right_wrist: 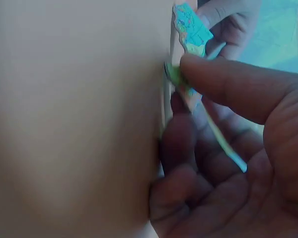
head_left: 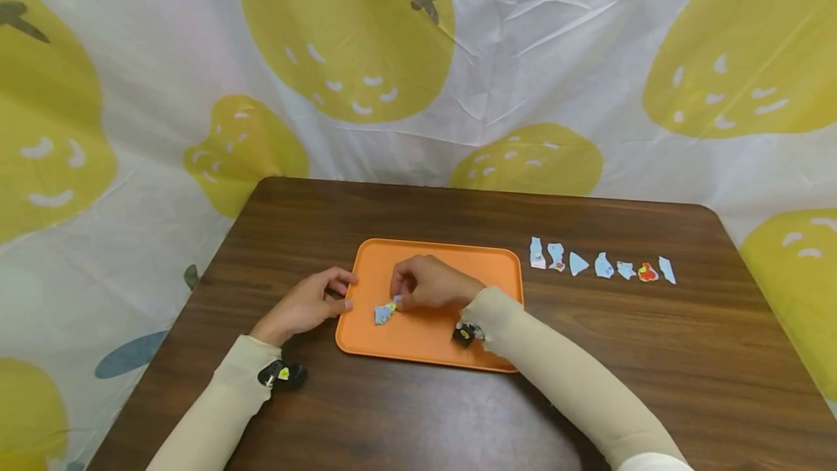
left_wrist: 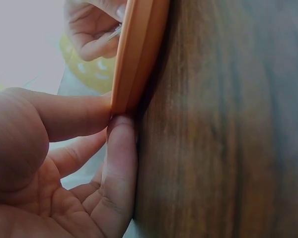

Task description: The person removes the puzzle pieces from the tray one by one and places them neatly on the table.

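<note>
My left hand (head_left: 304,306) holds the left edge of an orange tray (head_left: 451,346). In the left wrist view, thumb and finger meet at the tray's rim (left_wrist: 134,59). Over the tray's left half, my right hand (head_left: 434,283) pinches a small printed puzzle piece (right_wrist: 176,77) between thumb and forefinger. The fingers hide much of this piece. A light blue puzzle piece (head_left: 383,313) with a printed, irregular edge lies on the tray right beside the pinched one.
Right of the tray, a row of several irregular pieces lies on the dark wooden table (head_left: 654,340). Most are pale blue, like the triangular piece (head_left: 578,264); a red piece (head_left: 648,272) is near the row's right end. A fruit-print curtain (head_left: 523,57) hangs behind.
</note>
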`<state>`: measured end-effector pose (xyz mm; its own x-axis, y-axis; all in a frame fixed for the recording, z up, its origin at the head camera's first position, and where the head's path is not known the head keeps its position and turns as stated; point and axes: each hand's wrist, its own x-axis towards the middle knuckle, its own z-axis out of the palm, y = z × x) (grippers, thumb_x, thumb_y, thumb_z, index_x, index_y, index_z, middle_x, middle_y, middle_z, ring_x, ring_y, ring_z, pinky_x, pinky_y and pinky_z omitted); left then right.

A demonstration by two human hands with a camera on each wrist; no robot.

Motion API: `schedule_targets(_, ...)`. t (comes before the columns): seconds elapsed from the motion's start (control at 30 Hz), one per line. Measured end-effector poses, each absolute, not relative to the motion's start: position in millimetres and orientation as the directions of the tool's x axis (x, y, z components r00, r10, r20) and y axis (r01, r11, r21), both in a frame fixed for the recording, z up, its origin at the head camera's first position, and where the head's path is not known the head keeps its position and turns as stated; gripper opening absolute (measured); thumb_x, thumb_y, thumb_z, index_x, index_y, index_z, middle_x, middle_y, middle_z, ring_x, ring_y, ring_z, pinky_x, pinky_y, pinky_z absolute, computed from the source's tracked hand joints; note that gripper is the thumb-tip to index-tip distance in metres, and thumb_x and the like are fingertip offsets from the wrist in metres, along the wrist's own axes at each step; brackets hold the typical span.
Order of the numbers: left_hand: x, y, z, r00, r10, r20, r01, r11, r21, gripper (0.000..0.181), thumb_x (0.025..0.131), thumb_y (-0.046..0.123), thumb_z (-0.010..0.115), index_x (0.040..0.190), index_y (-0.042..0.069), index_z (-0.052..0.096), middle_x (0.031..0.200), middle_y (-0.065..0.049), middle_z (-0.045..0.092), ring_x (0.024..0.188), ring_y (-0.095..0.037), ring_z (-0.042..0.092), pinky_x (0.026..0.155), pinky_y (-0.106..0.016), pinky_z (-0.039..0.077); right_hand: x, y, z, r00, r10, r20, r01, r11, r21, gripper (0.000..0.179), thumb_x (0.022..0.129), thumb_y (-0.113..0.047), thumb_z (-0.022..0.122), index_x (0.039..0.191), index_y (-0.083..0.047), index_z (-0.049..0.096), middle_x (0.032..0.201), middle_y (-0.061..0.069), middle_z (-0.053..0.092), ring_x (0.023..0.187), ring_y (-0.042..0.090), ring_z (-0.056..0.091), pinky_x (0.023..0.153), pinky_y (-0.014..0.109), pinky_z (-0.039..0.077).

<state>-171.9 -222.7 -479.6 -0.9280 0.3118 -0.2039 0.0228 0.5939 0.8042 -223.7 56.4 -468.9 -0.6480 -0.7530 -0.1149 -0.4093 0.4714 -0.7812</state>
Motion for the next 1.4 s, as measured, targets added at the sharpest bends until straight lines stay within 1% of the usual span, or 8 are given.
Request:
schedule_targets(0.13,-172,-223,-480,-0.926,0.317,-0.207,0.024,0.595,0.804,0.036,0.098,0.011,0.076,0.132,0.012,0.067,0.119,-0.015,0.066,0.087,-0.02,0.064,0.075,-0.03,0.054,-225,64,-467,-0.595,-0.795,-0.12,-0.427,0.439,-0.791,0.021,0.093,-0.005,0.078,0.112,-0.015,0.08,0.091,0.0,0.072,0.081,0.009,0.06,0.075,0.024,0.051)
schedule_targets(0.4,-172,-224,-479,-0.925,0.313,-0.214,0.017,0.6,0.8,0.036,0.098,0.011,0.075,0.133,0.013,0.067,0.12,-0.015,0.065,0.085,-0.021,0.063,0.075,-0.033,0.054,-224,73,-461,-0.605,-0.787,-0.124,-0.434,0.455,-0.778,0.012,0.094,-0.007,0.076,0.101,-0.016,0.075,0.089,-0.002,0.07,0.079,0.011,0.06,0.071,0.026,0.05)
schedule_targets(0.5,-172,-224,-481,-0.925,0.319,-0.208,0.029,0.604,0.797,0.036,0.098,0.011,0.076,0.133,0.013,0.067,0.119,-0.014,0.065,0.086,-0.021,0.063,0.075,-0.034,0.053,-225,77,-462,-0.615,-0.783,-0.097,-0.443,0.445,-0.779,0.021,0.094,-0.007,0.075,0.112,-0.017,0.074,0.09,-0.002,0.071,0.081,0.011,0.064,0.074,0.026,0.053)
schedule_targets(0.63,-173,-224,-481,-0.925,0.311,-0.217,0.017,0.607,0.795,0.036,0.098,0.011,0.075,0.133,0.013,0.067,0.12,-0.014,0.065,0.086,-0.021,0.063,0.076,-0.035,0.053,-225,84,-461,-0.611,-0.787,-0.083,-0.453,0.435,-0.778,0.045,0.097,-0.006,0.072,0.139,-0.018,0.066,0.095,-0.004,0.073,0.085,0.012,0.069,0.081,0.03,0.057)
schedule_targets(0.73,-173,-224,-480,-0.925,0.304,-0.228,0.004,0.609,0.794,0.037,0.098,0.011,0.075,0.134,0.014,0.066,0.121,-0.014,0.065,0.085,-0.022,0.063,0.076,-0.035,0.054,-224,88,-459,-0.617,-0.783,-0.083,-0.431,0.424,-0.796,0.052,0.097,-0.004,0.069,0.146,-0.017,0.061,0.096,-0.003,0.073,0.087,0.014,0.07,0.083,0.032,0.057)
schedule_targets(0.97,-172,-222,-480,-0.925,0.309,-0.221,0.01,0.601,0.799,0.037,0.098,0.01,0.075,0.134,0.013,0.066,0.121,-0.014,0.064,0.087,-0.022,0.063,0.078,-0.034,0.055,-219,99,-453,-0.678,-0.733,-0.049,-0.342,0.374,-0.862,0.046,0.093,-0.004,0.071,0.137,-0.017,0.063,0.093,0.003,0.073,0.086,0.018,0.071,0.081,0.033,0.058)
schedule_targets(1.17,-174,-222,-482,-0.92,0.326,-0.216,0.014,0.579,0.815,0.037,0.098,0.008,0.074,0.134,0.011,0.066,0.119,-0.016,0.063,0.084,-0.02,0.064,0.076,-0.03,0.057,-217,109,-451,-0.689,-0.725,-0.009,-0.308,0.304,-0.901,0.041,0.095,-0.003,0.073,0.134,-0.012,0.064,0.09,0.007,0.076,0.08,0.023,0.073,0.076,0.031,0.059)
schedule_targets(1.4,-174,-224,-483,-0.922,0.317,-0.225,0.0,0.579,0.815,0.037,0.098,0.008,0.074,0.134,0.013,0.066,0.12,-0.015,0.063,0.084,-0.021,0.064,0.078,-0.032,0.056,-212,121,-450,-0.703,-0.711,0.018,-0.309,0.283,-0.908,0.04,0.096,-0.004,0.073,0.134,-0.011,0.063,0.093,0.009,0.074,0.081,0.023,0.073,0.077,0.031,0.059)
